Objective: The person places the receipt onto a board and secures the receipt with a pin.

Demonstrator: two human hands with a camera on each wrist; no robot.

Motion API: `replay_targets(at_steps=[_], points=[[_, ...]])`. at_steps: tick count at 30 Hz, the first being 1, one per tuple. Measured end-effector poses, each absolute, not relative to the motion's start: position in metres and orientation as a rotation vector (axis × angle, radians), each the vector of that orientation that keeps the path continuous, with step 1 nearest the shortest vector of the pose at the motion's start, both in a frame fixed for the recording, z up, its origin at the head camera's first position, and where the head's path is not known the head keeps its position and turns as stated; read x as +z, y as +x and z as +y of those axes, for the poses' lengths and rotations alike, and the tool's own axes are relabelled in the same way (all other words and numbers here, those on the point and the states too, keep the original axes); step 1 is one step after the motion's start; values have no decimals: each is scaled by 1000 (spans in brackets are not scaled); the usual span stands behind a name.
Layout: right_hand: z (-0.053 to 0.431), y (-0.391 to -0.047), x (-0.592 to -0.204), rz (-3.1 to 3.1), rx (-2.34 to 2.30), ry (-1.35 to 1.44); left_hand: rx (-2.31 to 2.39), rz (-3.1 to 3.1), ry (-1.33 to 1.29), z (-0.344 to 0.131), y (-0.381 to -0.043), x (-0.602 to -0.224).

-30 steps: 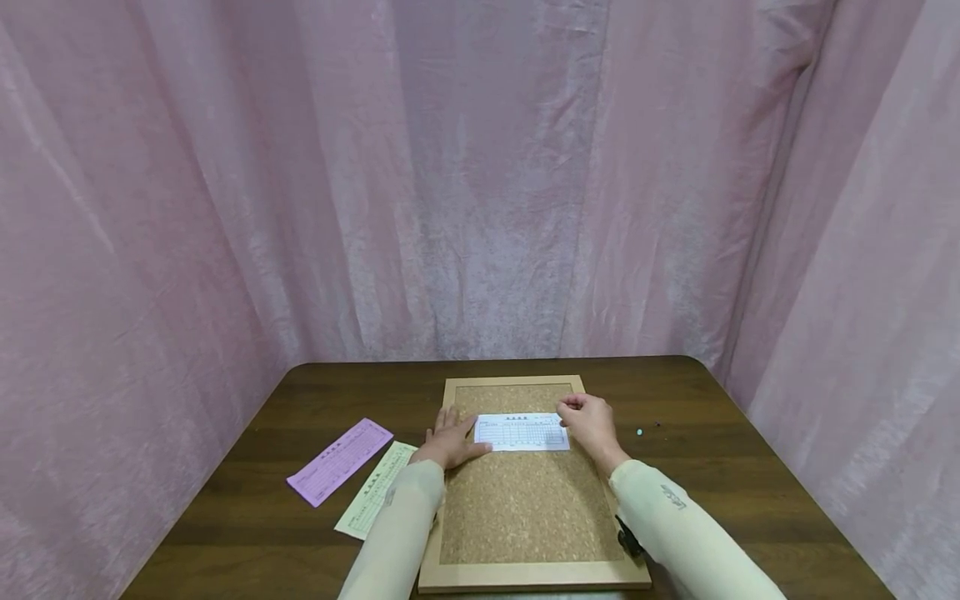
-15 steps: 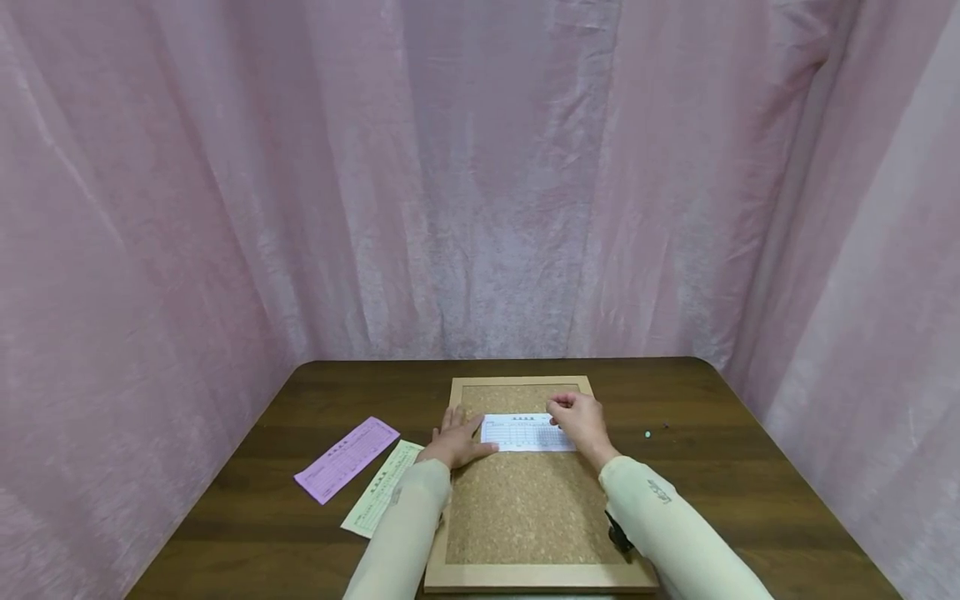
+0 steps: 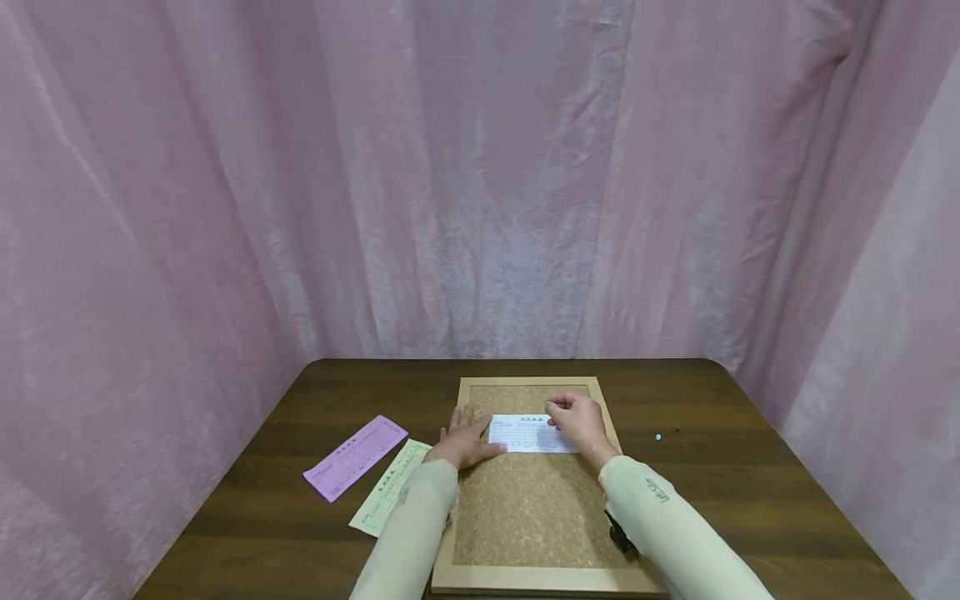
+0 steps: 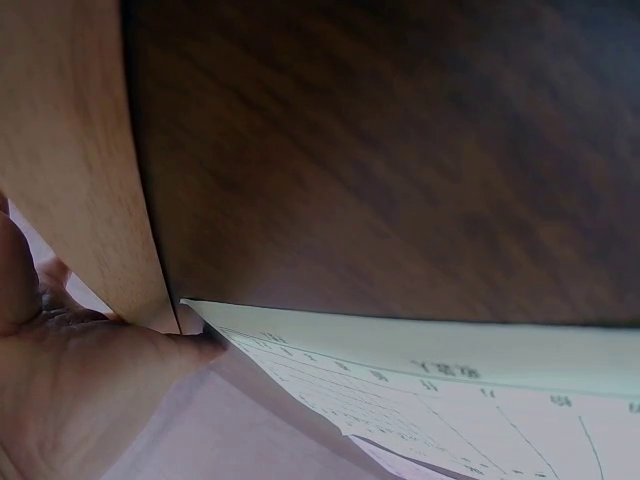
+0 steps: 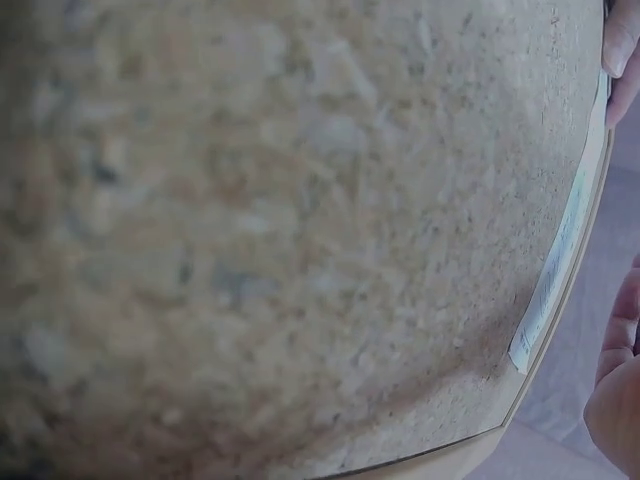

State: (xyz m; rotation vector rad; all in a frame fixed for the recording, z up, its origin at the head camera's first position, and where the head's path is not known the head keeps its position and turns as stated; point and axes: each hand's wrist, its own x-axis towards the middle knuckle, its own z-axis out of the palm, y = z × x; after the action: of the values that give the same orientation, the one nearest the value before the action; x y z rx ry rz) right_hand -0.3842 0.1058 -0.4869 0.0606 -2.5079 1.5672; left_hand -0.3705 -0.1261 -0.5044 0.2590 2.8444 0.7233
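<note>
A white printed slip (image 3: 525,435) lies crosswise on the framed cork board (image 3: 536,508). At its left end my left hand (image 3: 463,444) rests with spread fingers, the thumb at the slip's lower corner. Over the right end is my right hand (image 3: 579,423), its fingers curled and the index finger and thumb brought close together. Anything between those fingertips is too small to make out. The right wrist view has the curled right hand (image 5: 618,390) at its edge, apart from the slip (image 5: 555,280). In the left wrist view, the left thumb (image 4: 195,350) shows beside the board's wooden frame (image 4: 80,130).
Left of the board, a purple slip (image 3: 356,458) and a pale green slip (image 3: 390,490) lie on the dark wooden table (image 3: 247,517); the left forearm partly covers the green one. A tiny teal piece (image 3: 658,437) and a tiny dark piece (image 3: 677,429) lie to the right.
My right hand has shifted slightly left over the slip, its fingers still curled. The left hand keeps its place on the slip. The whole view has drifted a little to the right.
</note>
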Motion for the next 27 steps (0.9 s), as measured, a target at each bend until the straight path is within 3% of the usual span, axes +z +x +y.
replay_targets(at_steps=[27], points=[[103,-389,-502,-2633,1382,198,746,2835,275,-121,-362,-501]])
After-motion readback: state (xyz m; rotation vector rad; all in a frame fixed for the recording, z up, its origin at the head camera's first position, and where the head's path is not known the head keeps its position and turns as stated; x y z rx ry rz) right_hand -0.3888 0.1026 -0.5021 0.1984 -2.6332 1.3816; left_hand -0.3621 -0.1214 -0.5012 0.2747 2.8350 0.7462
